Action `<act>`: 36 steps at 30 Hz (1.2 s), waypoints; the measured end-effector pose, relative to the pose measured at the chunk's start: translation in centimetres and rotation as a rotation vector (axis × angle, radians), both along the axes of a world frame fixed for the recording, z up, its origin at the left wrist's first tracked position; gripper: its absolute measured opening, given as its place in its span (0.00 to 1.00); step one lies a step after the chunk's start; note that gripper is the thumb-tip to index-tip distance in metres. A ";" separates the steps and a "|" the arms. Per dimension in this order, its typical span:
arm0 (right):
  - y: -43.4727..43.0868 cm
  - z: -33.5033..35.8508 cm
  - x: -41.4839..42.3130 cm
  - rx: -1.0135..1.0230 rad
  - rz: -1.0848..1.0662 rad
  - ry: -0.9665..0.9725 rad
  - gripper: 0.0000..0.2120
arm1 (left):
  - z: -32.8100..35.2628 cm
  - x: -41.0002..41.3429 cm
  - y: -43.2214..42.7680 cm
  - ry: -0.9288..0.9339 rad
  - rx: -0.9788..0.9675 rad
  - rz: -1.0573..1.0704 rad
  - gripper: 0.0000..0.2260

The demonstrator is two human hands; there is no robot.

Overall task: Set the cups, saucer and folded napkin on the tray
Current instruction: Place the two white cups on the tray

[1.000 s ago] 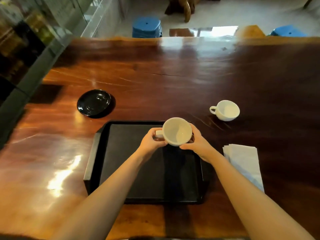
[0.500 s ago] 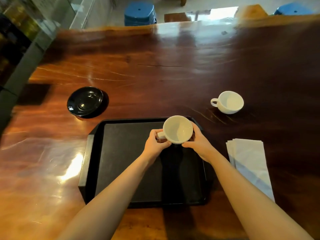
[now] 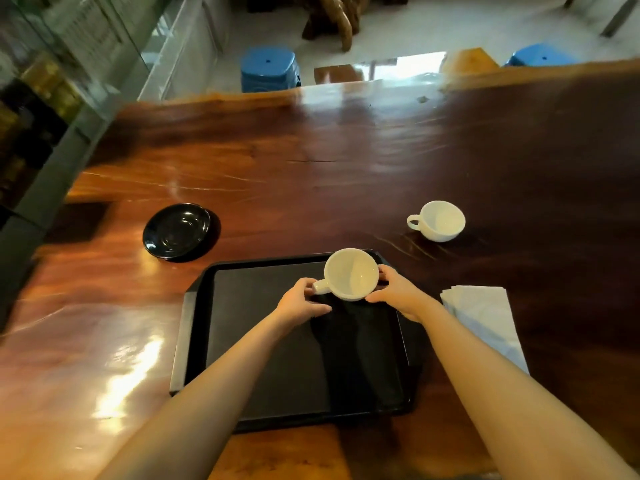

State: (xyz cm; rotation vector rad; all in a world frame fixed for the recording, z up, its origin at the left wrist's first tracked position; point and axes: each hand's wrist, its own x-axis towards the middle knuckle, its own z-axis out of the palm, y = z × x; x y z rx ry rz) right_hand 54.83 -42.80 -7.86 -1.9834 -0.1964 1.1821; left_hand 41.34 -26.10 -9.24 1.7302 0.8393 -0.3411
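While both hands closed around it, the round white ceramic cup [image 3: 351, 274] sat over the far right corner of the flat black rectangular tray [image 3: 263, 341], its mouth open to the camera and its handle pointing left (whether its base rested on the tray or hung just above could not be told). The left hand [image 3: 302, 303] had its grip narrowed on the handle side, fingers touching the handle. The right hand [image 3: 398, 292] cupped the opposite wall, fingers curled round the rim's far side. Both forearms crossed the tray from its near edge. To the right of the tray, just beside it, lay the folded white paper napkin [image 3: 485, 323] on the glossy reddish-brown wooden worktop [image 3: 346, 168]. Farther off and to the right stood a second white ceramic cup [image 3: 440, 221], handle to the left. Left of the tray's far edge, apart from it, sat the shiny black round saucer [image 3: 177, 231].
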 end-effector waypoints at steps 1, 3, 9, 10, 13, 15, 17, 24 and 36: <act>-0.1 0.6 0.3 -0.039 0.011 0.002 0.38 | 0.6 -0.1 0.5 0.034 0.006 -0.032 0.26; -0.7 2.1 1.0 -0.114 0.063 -0.004 0.33 | 2.2 0.0 1.9 0.117 0.039 -0.122 0.28; -3.2 8.6 3.5 -0.313 0.209 -0.045 0.21 | 9.8 3.2 6.6 0.349 0.290 -0.500 0.27; -3.5 9.7 3.8 -0.341 0.228 -0.053 0.21 | 11.1 3.9 7.0 0.358 0.315 -0.533 0.26; -4.1 12.8 4.7 -0.421 0.282 -0.071 0.21 | 14.5 6.2 6.8 0.351 0.361 -0.606 0.25; -4.5 14.6 5.5 -0.470 0.304 -0.086 0.22 | 16.3 7.8 6.0 0.336 0.412 -0.677 0.24; -4.9 16.1 6.5 -0.514 0.305 -0.104 0.25 | 18.0 9.4 4.9 0.302 0.440 -0.741 0.23; -7.0 19.3 9.8 -0.632 0.296 -0.182 0.26 | 21.1 14.6 0.1 0.199 0.500 -0.899 0.21; -11.4 13.6 17.9 -0.700 0.415 -0.147 0.25 | 14.4 22.8 -5.0 0.326 0.470 -0.915 0.21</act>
